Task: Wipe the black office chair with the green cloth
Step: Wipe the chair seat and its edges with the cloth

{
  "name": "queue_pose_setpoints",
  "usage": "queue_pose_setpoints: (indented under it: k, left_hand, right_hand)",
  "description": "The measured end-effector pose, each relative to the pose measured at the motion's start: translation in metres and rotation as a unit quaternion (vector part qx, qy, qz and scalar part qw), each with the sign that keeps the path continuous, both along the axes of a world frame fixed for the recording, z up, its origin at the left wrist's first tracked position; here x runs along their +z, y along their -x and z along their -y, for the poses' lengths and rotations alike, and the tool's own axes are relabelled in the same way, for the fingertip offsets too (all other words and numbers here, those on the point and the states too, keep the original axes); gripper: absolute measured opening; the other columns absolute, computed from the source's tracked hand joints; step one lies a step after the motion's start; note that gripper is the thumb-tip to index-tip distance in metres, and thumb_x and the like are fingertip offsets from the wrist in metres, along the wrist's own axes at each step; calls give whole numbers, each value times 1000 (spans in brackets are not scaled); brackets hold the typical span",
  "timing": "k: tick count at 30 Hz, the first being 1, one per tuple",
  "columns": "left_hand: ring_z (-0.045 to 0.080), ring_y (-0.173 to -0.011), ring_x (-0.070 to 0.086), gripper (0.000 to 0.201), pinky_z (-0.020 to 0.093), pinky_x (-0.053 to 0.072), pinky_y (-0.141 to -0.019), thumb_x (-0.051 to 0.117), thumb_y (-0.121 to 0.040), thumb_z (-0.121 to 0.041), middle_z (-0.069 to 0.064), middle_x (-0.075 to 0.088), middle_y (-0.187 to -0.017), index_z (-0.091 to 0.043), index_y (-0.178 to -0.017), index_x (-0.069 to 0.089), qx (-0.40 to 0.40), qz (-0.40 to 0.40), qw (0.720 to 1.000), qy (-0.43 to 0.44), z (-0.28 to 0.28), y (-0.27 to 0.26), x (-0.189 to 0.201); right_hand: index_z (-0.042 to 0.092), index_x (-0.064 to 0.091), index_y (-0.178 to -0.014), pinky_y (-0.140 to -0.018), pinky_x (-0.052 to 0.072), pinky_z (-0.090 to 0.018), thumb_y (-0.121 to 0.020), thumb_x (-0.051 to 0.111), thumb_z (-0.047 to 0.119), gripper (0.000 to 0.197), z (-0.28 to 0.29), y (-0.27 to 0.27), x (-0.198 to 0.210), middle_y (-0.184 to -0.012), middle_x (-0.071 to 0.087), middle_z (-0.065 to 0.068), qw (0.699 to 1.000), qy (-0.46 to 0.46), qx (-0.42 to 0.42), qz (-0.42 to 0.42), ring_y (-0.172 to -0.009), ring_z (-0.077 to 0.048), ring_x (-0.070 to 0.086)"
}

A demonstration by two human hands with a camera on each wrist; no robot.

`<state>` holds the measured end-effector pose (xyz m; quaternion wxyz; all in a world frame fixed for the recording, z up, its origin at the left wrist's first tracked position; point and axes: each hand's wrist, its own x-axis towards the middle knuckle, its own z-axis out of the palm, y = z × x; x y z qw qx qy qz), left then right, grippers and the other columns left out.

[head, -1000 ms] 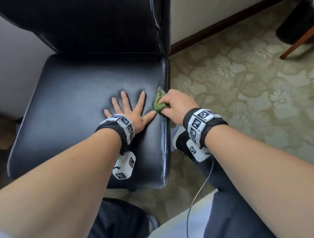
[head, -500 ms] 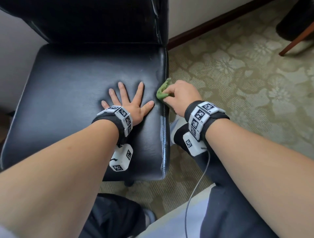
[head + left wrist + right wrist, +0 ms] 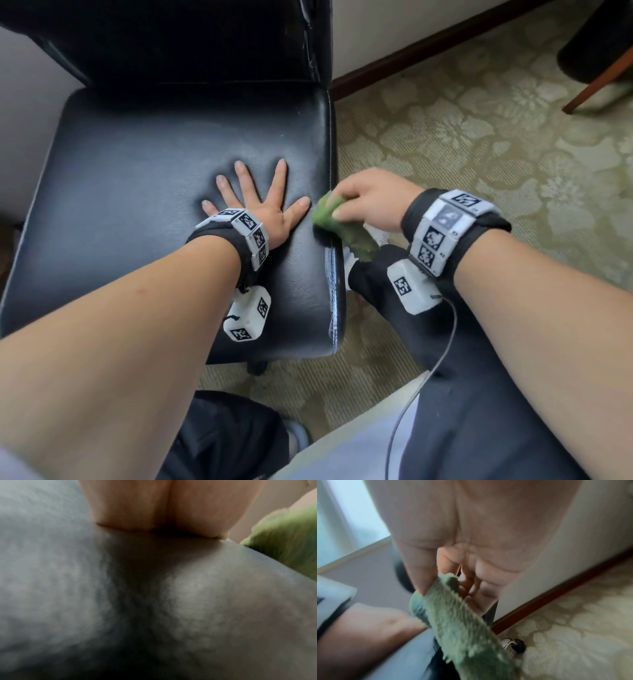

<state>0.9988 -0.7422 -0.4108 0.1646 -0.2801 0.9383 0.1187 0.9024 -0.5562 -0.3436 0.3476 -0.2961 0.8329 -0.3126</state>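
green fuzzy cloth is bunched in the right hand's curled grip at the right edge of the black leather office chair seat, likely wiping that seam, while the left hand lies flat, fingers spread, holding nothing, seemingly steadying the chair.

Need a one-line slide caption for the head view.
Left hand pressed flat on the black chair seat while the right hand grips a green cloth at the seat's right edge.

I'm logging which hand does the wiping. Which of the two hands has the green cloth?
The right hand grips the green cloth at the right edge of the chair seat; the left hand lies flat, fingers spread, and holds nothing.
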Motion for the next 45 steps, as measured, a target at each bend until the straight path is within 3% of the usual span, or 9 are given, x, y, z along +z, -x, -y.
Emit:
queue_pose_setpoints:
  k: [3, 7, 11, 15, 22, 27, 33, 40, 45]
  left_hand:
    - [47, -155, -19, 82, 77, -5, -115, 11, -87, -91, 10, -26, -171, -58, -156, -17, 8, -6, 1000, 1, -1, 3, -1]
    - [49, -155, -15, 84, 78, -2, -115, 11, -86, -90, 12, -23, -171, -55, -158, -15, 20, -27, 999, 7, -4, 10, -3]
    - [52, -155, -12, 86, 80, 1, -113, 8, -83, -93, 14, -20, -172, -55, -157, -15, 31, -41, 999, 18, -3, 17, -11]
    - [52, -155, -12, 84, 81, 0, -113, 11, -86, -91, 14, -19, -172, -55, -158, -12, 44, -52, 998, 17, -6, 22, -14]
    - [52, -155, -13, 85, 81, 0, -114, 10, -83, -92, 13, -20, -172, -56, -157, -14, 46, -45, 998, 16, -4, 23, -13]
    - [50, -155, -14, 86, 80, 0, -114, 7, -81, -93, 11, -22, -172, -58, -155, -17, 40, -36, 998, 13, -3, 21, -12]
    - [50, -155, -16, 89, 80, -2, -114, 8, -79, -95, 11, -25, -171, -58, -155, -17, 40, -25, 999, 10, -5, 20, -8]
    - [49, -155, -17, 87, 79, -3, -114, 11, -82, -95, 10, -26, -171, -58, -155, -18, 43, -12, 999, 9, -5, 21, -6]
    - [48, -156, -17, 83, 77, -2, -116, 14, -86, -92, 9, -25, -171, -59, -155, -16, 41, 17, 999, -1, -8, 19, 13]
  right_hand:
    - [21, 76, -96, -82, 54, -31, -90, 65, 7, 19, 4, 7, -6, -94, 75, 4, 986, 80, -141, 32, -87, -15, 70]
    - [30, 62, -104, -82, 48, -30, -90, 65, 23, 16, 13, 10, -16, -104, 64, 9, 969, 23, -190, -153, -94, -14, 62]
    - [27, 71, -107, -95, 47, -34, -95, 60, 27, 16, 17, 3, -21, -114, 64, 0, 968, 6, -93, -233, -107, -22, 61]
    - [27, 72, -122, -104, 44, -32, -96, 63, 33, 28, 8, 1, -24, -124, 65, 1, 975, 17, -26, -220, -117, -20, 60]
    - [33, 77, -101, -100, 45, -28, -87, 76, 28, 15, -3, 2, -26, -109, 65, 13, 988, -11, -30, -151, -107, -11, 61]
    - [29, 78, -95, -77, 44, -14, -83, 82, 21, 15, -16, 2, -12, -92, 64, 18, 996, -22, 40, -74, -81, 1, 58]
    - [31, 75, -97, -80, 36, -20, -85, 75, 22, 15, -7, 6, -24, -100, 63, 11, 987, 17, -43, -156, -92, -5, 53]
    - [33, 78, -89, -69, 42, -4, -81, 82, 19, 16, -20, -1, -16, -90, 69, 16, 996, -39, 57, -48, -81, 3, 62]
    - [31, 76, -90, -76, 46, -14, -81, 79, 15, 19, -40, -11, -29, -83, 69, 17, 989, 57, -131, -26, -72, 10, 60]
